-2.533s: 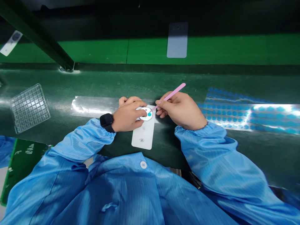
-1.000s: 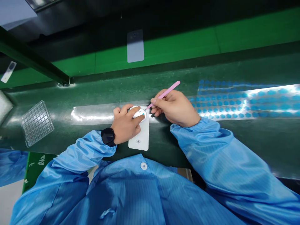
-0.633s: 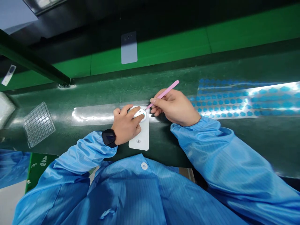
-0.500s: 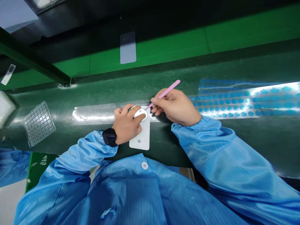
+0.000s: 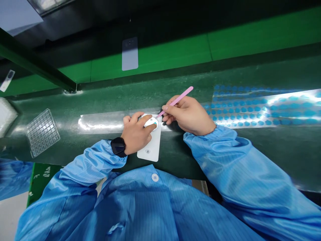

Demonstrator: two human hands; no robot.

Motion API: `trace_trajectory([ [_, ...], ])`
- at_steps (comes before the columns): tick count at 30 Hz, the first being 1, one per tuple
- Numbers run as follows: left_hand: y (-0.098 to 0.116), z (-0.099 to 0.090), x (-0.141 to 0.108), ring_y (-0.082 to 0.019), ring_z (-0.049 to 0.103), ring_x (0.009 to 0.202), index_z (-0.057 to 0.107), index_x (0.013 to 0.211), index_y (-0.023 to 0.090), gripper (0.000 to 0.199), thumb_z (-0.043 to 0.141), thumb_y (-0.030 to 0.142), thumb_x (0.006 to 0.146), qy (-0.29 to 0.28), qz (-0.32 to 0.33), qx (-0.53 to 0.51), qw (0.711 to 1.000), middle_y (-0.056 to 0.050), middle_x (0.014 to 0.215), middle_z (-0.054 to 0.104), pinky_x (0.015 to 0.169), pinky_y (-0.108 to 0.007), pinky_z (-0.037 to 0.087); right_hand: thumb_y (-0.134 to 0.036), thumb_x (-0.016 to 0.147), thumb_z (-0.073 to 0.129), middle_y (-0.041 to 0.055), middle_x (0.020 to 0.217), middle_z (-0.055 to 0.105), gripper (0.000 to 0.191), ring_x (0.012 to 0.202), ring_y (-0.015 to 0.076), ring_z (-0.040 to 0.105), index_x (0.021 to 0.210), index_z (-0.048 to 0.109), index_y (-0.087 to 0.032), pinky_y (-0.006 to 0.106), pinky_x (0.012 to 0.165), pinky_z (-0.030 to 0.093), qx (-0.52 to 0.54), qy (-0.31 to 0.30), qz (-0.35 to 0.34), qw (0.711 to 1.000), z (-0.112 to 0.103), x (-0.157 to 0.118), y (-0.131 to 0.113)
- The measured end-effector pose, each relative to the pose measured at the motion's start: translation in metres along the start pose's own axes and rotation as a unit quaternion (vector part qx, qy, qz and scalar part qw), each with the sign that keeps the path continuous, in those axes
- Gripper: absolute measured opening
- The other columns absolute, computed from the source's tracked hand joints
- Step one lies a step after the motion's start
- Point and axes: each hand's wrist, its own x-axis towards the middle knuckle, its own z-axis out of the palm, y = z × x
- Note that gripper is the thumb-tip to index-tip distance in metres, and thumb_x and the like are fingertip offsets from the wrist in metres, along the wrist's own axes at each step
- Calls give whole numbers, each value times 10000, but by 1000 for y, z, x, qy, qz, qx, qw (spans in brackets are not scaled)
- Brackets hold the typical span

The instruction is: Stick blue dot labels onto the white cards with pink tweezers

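My left hand (image 5: 136, 135), with a black watch at its wrist, lies over a white rectangular panel (image 5: 151, 147) on the bench. Its thumb and fingers hold the panel and press on a rounded white piece (image 5: 148, 122) at the panel's upper end. A small teal patch shows on that piece beside a fingertip. My right hand (image 5: 189, 113) pinches pink tweezers (image 5: 179, 99), their tip touching or just at the edge of the rounded piece. A small dark mark is printed near the panel's lower end.
To the right lies a clear sheet (image 5: 240, 113) with rows of blue dots. A clear gridded plastic tray (image 5: 43, 133) sits at left. Beyond the bench edge, a pale panel (image 5: 129, 58) rests on a green belt (image 5: 173, 58). A dark green post (image 5: 42, 63) stands at upper left.
The pale panel on the green belt has shifted left. The white panel's lower end has swung slightly left, and a teal patch now shows on the rounded piece. My hands have hardly moved.
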Motion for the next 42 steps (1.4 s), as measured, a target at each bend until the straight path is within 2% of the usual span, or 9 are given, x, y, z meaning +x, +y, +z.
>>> trace_trajectory([
  [7,2,0,0,-331,435,1233,662,1131,285,337,529,189,836,4,-2,6,1000,-61,1300,617,788,-468,314,-221,775,790,17,527,615,228,410,119,572,710,584,-147,190,388,493,13,-6,-7,1000,-1,1,3],
  [16,4,-3,1,-350,410,1224,645,1166,305,366,545,201,830,-20,-9,14,1000,-60,1342,582,787,-477,323,-194,790,777,18,529,609,218,405,123,570,700,584,-149,197,388,486,6,8,-2,1000,1,1,1],
  [21,4,-1,0,-350,410,1222,646,1159,278,358,539,190,830,-8,-5,18,1000,-65,1340,586,785,-479,324,-186,767,792,8,517,609,214,401,121,569,696,593,-151,194,387,485,12,9,-4,1000,0,2,3],
  [30,2,1,0,-349,422,1215,668,1088,315,307,548,197,831,0,4,0,1000,-40,1305,608,775,-473,319,-175,771,782,16,525,617,206,403,118,571,690,595,-145,185,383,487,16,5,-5,1000,0,1,2],
  [36,1,3,-1,-330,428,1229,680,1020,269,265,542,168,817,9,-2,9,1000,-57,1295,620,796,-470,330,-202,769,804,16,520,613,240,397,107,570,693,585,-137,167,377,484,27,0,-2,1000,0,1,1],
  [42,2,4,-3,-314,458,1229,659,1069,235,262,527,206,844,47,3,30,998,-56,1301,626,819,-467,352,-222,752,791,33,515,619,234,403,119,572,701,579,-137,181,378,485,40,-11,10,999,0,2,3],
])
